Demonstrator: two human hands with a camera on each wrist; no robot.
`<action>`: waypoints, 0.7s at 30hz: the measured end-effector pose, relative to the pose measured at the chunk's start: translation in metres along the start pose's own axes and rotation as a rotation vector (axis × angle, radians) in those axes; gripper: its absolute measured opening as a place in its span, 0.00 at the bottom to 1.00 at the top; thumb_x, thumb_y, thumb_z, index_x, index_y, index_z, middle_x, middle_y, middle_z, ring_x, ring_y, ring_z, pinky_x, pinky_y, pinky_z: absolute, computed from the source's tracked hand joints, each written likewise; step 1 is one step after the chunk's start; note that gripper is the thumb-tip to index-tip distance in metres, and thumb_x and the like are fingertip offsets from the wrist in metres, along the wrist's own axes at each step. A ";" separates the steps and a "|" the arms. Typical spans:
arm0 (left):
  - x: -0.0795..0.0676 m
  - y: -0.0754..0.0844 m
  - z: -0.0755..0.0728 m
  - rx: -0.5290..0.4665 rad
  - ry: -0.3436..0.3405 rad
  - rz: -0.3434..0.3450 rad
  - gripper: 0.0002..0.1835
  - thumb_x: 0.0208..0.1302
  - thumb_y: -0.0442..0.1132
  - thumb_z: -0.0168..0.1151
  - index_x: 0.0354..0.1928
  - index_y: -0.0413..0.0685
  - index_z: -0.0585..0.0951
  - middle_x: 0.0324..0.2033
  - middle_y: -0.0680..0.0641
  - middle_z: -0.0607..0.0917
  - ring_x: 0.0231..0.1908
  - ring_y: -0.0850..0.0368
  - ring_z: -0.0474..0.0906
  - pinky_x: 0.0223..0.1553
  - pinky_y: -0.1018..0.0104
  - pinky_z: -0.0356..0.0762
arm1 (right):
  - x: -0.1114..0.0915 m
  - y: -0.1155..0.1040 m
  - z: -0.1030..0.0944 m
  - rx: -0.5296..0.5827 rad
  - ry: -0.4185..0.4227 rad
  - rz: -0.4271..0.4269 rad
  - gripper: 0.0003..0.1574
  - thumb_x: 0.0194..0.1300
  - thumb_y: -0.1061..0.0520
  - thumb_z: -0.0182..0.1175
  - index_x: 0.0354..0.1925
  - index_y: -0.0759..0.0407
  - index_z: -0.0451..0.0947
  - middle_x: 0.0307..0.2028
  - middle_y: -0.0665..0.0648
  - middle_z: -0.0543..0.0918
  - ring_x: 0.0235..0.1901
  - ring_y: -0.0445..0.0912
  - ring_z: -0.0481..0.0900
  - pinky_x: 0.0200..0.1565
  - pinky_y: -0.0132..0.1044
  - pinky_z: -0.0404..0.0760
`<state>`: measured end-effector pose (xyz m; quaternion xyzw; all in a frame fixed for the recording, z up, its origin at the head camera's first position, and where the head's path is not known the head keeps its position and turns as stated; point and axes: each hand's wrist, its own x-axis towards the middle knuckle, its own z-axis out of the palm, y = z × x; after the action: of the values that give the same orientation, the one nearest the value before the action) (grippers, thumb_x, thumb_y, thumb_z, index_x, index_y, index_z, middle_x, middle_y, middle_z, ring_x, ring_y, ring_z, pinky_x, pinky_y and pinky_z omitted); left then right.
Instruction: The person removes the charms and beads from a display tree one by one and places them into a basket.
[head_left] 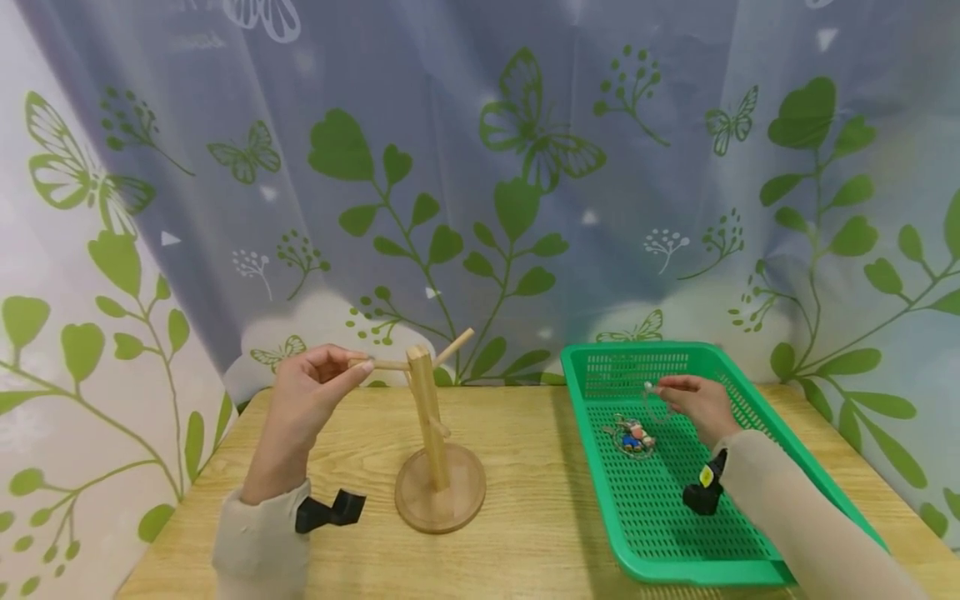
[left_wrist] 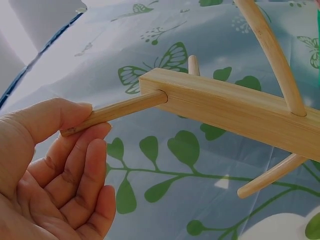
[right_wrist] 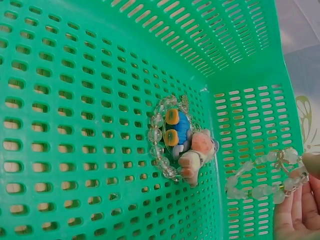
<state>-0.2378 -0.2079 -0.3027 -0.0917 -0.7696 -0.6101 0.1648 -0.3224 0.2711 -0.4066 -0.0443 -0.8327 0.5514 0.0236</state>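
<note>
My left hand pinches the end of a wooden peg between thumb and fingers. That peg juts from the top of a wooden peg stand, an upright post on a round base with several pegs. Over the green basket, my right hand pinches a bracelet of clear and pale beads, which hangs as a loop from the fingertips. On the basket floor lies another clear-bead bracelet, with a small blue, yellow and pink figure charm at it.
The stand and basket are on a light wooden table, basket at the right. Behind hangs a curtain printed with leaves and butterflies. A black strap mount sits on the left wrist, another on the right.
</note>
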 end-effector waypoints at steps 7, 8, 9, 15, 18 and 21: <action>0.000 0.001 -0.001 0.019 -0.014 -0.031 0.10 0.58 0.44 0.68 0.36 0.45 0.83 0.26 0.57 0.81 0.29 0.61 0.74 0.34 0.66 0.72 | 0.001 0.002 0.001 -0.004 0.002 0.011 0.29 0.69 0.56 0.54 0.63 0.71 0.65 0.60 0.71 0.69 0.54 0.56 0.73 0.55 0.47 0.74; 0.000 0.001 0.000 0.016 -0.013 -0.031 0.10 0.58 0.44 0.68 0.36 0.45 0.83 0.26 0.57 0.80 0.28 0.61 0.73 0.33 0.66 0.71 | 0.001 0.002 0.001 0.002 -0.003 0.009 0.29 0.69 0.56 0.54 0.63 0.71 0.64 0.60 0.71 0.69 0.54 0.58 0.73 0.55 0.47 0.73; 0.000 0.001 -0.001 0.016 -0.014 -0.031 0.10 0.58 0.44 0.68 0.36 0.45 0.83 0.26 0.57 0.81 0.28 0.61 0.74 0.34 0.66 0.71 | 0.000 0.002 0.001 0.005 -0.011 0.005 0.29 0.69 0.57 0.54 0.63 0.72 0.64 0.60 0.71 0.69 0.55 0.59 0.72 0.56 0.47 0.73; 0.000 0.001 -0.001 0.013 -0.015 -0.035 0.09 0.58 0.44 0.68 0.36 0.46 0.83 0.26 0.58 0.81 0.29 0.61 0.74 0.35 0.66 0.72 | 0.002 0.001 0.001 -0.005 -0.036 -0.003 0.29 0.68 0.58 0.55 0.63 0.72 0.64 0.59 0.71 0.70 0.50 0.50 0.77 0.55 0.46 0.74; 0.000 0.002 -0.001 0.008 -0.016 -0.036 0.09 0.58 0.44 0.68 0.35 0.47 0.83 0.26 0.58 0.81 0.29 0.61 0.74 0.35 0.66 0.72 | 0.003 0.001 0.001 -0.003 -0.039 0.002 0.30 0.67 0.58 0.57 0.62 0.72 0.65 0.58 0.70 0.71 0.44 0.39 0.77 0.55 0.47 0.74; -0.001 0.003 -0.001 0.011 -0.015 -0.038 0.09 0.58 0.44 0.68 0.36 0.47 0.83 0.26 0.58 0.81 0.29 0.62 0.74 0.35 0.67 0.72 | 0.003 0.001 0.001 0.002 -0.051 -0.001 0.30 0.67 0.58 0.57 0.62 0.72 0.65 0.58 0.70 0.72 0.43 0.36 0.76 0.55 0.48 0.73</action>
<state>-0.2361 -0.2086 -0.3000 -0.0808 -0.7756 -0.6082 0.1481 -0.3256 0.2705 -0.4082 -0.0298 -0.8325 0.5532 0.0027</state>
